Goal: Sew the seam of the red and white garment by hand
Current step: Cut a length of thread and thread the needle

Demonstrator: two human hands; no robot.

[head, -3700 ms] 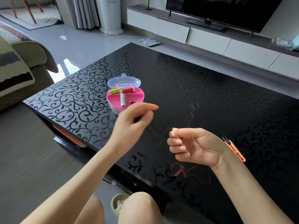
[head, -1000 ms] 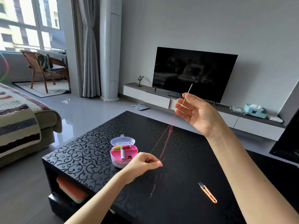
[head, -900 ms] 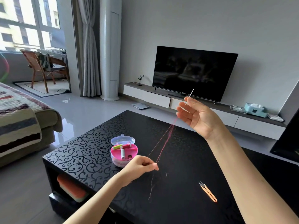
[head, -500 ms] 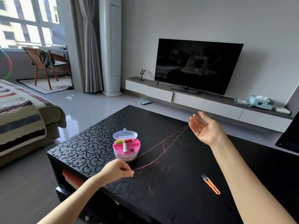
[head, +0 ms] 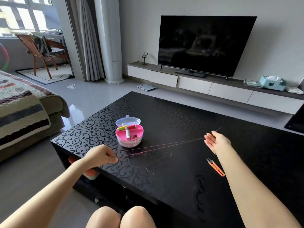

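Thread [head: 164, 144]: doubled, taut between my hands; loose curls just right of my left fingertips could snag and knot.
Left hand [head: 101, 156]: fingertips pinching the end; a slip loses tension.
Right hand [head: 217, 143]: fingers nearly straight, needle [head: 216, 130] nipped behind them; may drop.
Garment: not in view.

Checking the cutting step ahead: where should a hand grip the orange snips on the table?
Probably pinch the orange snips across their handles, coming from above at the near end: they lie flat on the table, dark blades pointing away.
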